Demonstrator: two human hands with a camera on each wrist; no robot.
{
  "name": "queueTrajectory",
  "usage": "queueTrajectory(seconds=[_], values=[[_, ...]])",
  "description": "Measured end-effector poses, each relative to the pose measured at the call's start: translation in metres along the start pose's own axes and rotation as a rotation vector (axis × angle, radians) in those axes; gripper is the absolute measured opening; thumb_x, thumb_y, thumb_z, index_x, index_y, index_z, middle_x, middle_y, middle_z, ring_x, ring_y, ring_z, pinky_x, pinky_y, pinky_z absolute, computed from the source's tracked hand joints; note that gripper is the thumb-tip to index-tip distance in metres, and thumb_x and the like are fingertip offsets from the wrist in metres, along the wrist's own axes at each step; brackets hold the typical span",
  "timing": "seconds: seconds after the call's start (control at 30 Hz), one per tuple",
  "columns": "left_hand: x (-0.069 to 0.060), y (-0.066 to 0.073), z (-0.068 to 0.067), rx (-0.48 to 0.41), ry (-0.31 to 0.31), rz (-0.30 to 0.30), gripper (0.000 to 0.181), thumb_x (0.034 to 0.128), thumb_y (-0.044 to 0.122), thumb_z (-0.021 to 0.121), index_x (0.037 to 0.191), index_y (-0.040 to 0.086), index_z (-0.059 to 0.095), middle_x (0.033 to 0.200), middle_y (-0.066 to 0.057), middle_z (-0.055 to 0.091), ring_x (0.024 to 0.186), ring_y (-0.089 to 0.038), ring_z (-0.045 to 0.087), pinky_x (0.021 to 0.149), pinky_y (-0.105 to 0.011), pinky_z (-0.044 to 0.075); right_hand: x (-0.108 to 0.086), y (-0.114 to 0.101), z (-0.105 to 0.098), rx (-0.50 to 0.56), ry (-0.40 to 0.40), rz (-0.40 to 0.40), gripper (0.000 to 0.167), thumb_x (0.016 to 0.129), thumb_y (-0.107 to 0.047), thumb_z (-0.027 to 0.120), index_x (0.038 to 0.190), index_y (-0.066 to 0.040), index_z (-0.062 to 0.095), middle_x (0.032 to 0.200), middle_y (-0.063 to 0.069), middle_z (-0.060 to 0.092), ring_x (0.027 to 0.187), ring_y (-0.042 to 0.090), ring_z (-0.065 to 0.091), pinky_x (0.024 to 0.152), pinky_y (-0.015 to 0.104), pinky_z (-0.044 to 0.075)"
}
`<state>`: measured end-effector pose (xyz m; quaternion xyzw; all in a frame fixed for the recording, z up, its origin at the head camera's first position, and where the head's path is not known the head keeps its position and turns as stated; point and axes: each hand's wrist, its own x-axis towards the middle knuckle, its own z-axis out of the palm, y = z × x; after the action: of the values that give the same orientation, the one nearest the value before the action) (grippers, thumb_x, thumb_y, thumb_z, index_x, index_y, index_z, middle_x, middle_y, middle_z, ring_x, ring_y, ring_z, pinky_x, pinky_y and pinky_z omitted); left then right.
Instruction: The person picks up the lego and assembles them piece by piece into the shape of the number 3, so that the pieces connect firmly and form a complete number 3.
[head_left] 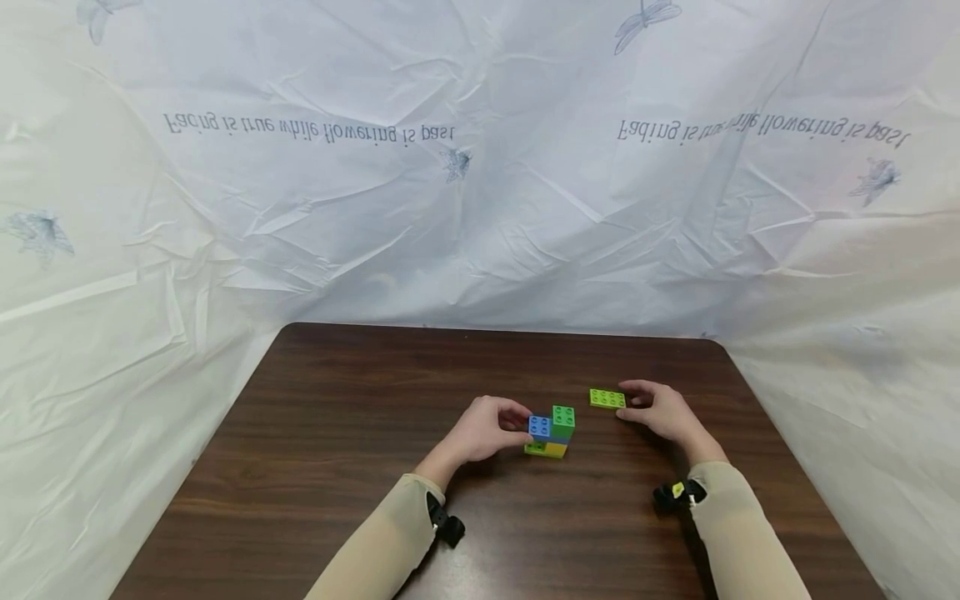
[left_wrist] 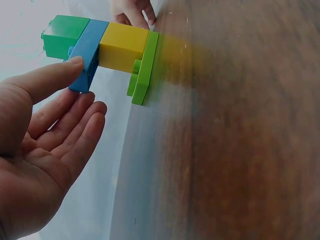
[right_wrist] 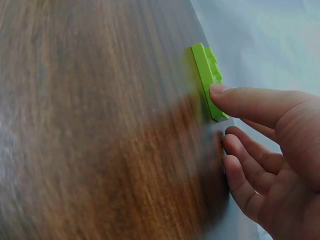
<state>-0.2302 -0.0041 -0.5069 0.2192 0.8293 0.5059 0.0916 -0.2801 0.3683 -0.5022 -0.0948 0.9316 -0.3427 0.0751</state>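
In the head view, my left hand [head_left: 487,431] is at the left side of a small stack of toy building bricks. Its thumb and fingers pinch the stack's blue brick [left_wrist: 92,47]. A green brick [left_wrist: 67,36] sits on top of the blue one; beneath it come a yellow brick [left_wrist: 124,45] and a thin lime-green brick [left_wrist: 146,75] at the bottom. Farther right, my right hand [head_left: 663,410] has thumb and index finger around the right end of another flat lime-green brick [head_left: 606,398] on the table. The thumb overlaps its side; the index fingertip is hidden in the right wrist view.
The bricks are on a dark brown wooden table [head_left: 337,433] with rounded far corners. Beyond its back edge hangs a creased white sheet [head_left: 375,217] with upside-down printed text. A black wrist camera [head_left: 450,529] is strapped on the left arm, another camera [head_left: 667,498] on the right.
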Motion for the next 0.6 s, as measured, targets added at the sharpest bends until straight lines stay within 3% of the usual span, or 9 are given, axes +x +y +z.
queueTrajectory(seconds=[0.6], values=[[0.0007, -0.001, 0.0004, -0.002, 0.002, 0.006, 0.031, 0.0923, 0.022, 0.088, 0.121, 0.011, 0.079, 0.105, 0.005, 0.076, 0.095, -0.008, 0.071, 0.084, -0.029, 0.059, 0.0029, 0.0024, 0.0059, -0.029, 0.021, 0.01, 0.055, 0.099, -0.021, 0.08, 0.148, -0.003, 0.062, 0.138, 0.027, 0.063, 0.122, 0.043, 0.062, 0.098, 0.062, 0.051]])
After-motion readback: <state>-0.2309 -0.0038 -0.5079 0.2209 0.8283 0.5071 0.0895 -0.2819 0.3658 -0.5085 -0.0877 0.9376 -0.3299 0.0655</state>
